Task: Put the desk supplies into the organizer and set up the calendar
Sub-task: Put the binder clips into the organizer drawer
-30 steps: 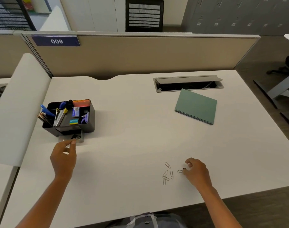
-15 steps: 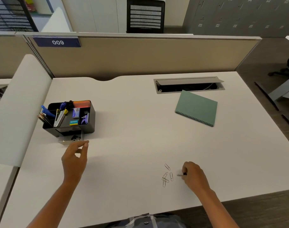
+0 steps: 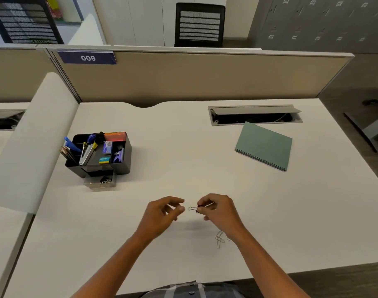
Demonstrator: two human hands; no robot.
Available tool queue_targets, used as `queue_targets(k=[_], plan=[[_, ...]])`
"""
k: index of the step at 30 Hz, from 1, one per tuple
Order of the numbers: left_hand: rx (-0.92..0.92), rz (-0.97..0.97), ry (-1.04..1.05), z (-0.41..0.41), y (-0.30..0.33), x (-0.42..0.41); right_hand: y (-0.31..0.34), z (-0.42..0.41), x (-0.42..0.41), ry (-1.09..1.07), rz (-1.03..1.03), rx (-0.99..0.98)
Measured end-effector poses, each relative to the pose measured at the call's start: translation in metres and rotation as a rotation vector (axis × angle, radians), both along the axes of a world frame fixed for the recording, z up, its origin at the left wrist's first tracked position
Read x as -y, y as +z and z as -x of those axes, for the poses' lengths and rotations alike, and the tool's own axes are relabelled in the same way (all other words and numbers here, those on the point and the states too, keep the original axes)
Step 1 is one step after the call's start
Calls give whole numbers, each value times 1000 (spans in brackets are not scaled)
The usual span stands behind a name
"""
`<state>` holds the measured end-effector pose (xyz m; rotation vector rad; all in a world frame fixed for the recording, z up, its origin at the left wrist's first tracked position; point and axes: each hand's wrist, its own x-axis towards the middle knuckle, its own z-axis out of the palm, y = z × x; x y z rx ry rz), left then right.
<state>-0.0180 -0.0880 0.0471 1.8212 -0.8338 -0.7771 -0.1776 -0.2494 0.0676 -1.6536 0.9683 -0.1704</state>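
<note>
Desk [image 3: 183,147] | right hand [image 3: 220,211] grip pinches binder clip [image 3: 193,209] | left hand [image 3: 162,214] released, beside

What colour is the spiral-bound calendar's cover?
Muted green, plain, on the calendar in the head view.

binder clip [image 3: 194,209]: black body mostly hidden between the right hand's [image 3: 221,211] fingertips
paper clips [image 3: 220,239]: partly covered by the right wrist, count unclear
organizer drawer [image 3: 100,182]: contents too small to identify
</note>
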Motion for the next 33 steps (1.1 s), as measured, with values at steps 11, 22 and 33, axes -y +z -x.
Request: queue_targets(k=[11,22,33], plan=[[11,-66,147,-7,-4,-11,-2,-19,-21,98,16,28],[18,-123,960,-155,-26,-77,-18,29,-1,-54,24,-93],[-59,-156,933,-200,-41,-70,-25,59,15,-144,71,-128]])
